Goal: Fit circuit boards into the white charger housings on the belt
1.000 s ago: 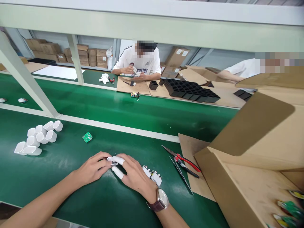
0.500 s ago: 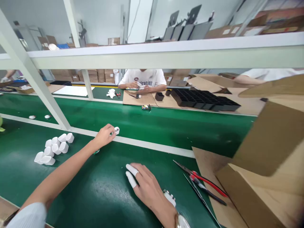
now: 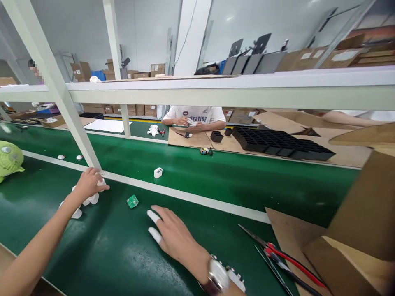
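Left hand (image 3: pixel 89 183) has swung from the green belt (image 3: pixel 234 181) to the white shells (image 3: pixel 93 199) at frame left in the head view; fingers curl over one, can't tell if it's pinched. One filled shell (image 3: pixel 158 172) now sits mid-frame on the belt, so probably done. Others look left to do, plus a loose green board (image 3: pixel 132 201). Right hand (image 3: pixel 171 234): spread, empty. Readable text: "iration" on the shirt (image 3: pixel 200 113) opposite.
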Tool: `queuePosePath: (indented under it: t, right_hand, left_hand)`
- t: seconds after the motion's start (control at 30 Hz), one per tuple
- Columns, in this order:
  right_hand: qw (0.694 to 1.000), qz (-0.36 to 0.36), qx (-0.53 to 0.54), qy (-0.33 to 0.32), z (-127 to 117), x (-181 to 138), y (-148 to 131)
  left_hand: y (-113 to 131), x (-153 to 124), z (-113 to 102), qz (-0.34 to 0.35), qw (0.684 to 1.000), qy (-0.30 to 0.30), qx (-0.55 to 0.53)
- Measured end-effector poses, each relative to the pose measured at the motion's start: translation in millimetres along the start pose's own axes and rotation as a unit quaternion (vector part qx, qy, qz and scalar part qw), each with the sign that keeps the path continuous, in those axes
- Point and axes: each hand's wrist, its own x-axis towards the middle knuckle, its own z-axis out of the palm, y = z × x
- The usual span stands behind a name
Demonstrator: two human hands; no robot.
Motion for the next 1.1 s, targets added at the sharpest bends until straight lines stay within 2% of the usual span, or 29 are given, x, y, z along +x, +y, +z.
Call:
queuePosePath:
  t: [0.07, 0.17, 0.27, 0.33, 0.4, 0.5, 0.57, 0.67, 0.73, 0.83, 0.97, 1.1]
  right_hand:
    - [0.999, -0.009, 0.013, -0.036, 19.8, 39.5, -5.7]
    - [0.998, 0.024, 0.035, -0.051, 50.0, 86.2, -11.8]
    - [0.997, 0.037, 0.049, -0.04, 56.5, 97.6, -15.2]
    - [0.997, 0.052, 0.055, -0.031, 41.0, 83.6, -11.7]
    - [0.992, 0.09, 0.064, -0.055, 14.7, 59.4, -4.5]
    - [0.972, 0.137, 0.076, -0.173, -22.3, 23.0, 6.4]
    - [0.959, 0.155, 0.063, -0.229, -33.8, 4.8, 12.2]
    - [0.959, 0.177, 0.04, -0.217, -33.8, -16.4, 18.3]
    - [0.961, 0.198, 0.037, -0.191, -30.3, -28.7, 19.6]
    - [0.962, 0.214, 0.036, -0.163, -26.6, -42.7, 18.1]
    - [0.977, 0.163, 0.062, -0.123, -19.7, -49.7, 15.8]
    - [0.984, 0.145, 0.076, -0.072, -9.7, -52.2, 17.0]
  left_hand:
    - [-10.5, -11.7, 1.2, -0.01, 1.0, -0.002, 0.007]
    - [0.9, -16.8, 8.9, -0.004, 1.0, 0.007, -0.023]
    - [24.9, -17.3, 11.0, 0.021, 0.998, 0.01, -0.058]
    - [45.5, -23.8, 9.5, 0.049, 0.994, 0.005, -0.097]
    - [70.9, -37.2, 8.8, 0.092, 0.983, -0.015, -0.157]
    - [112.7, -60.7, 15.5, 0.182, 0.94, -0.088, -0.275]
    - [138.4, -72.0, 26.7, 0.233, 0.905, -0.14, -0.327]
    - [167.1, -79.9, 48.5, 0.283, 0.88, -0.164, -0.345]
    - [176.6, -82.0, 60.8, 0.29, 0.874, -0.156, -0.357]
    - [178.7, -85.4, 71.4, 0.244, 0.876, -0.148, -0.388]
    - [175.0, -92.1, 74.1, 0.177, 0.886, -0.151, -0.4]
    - [172.8, -97.7, 74.2, 0.173, 0.886, -0.167, -0.397]
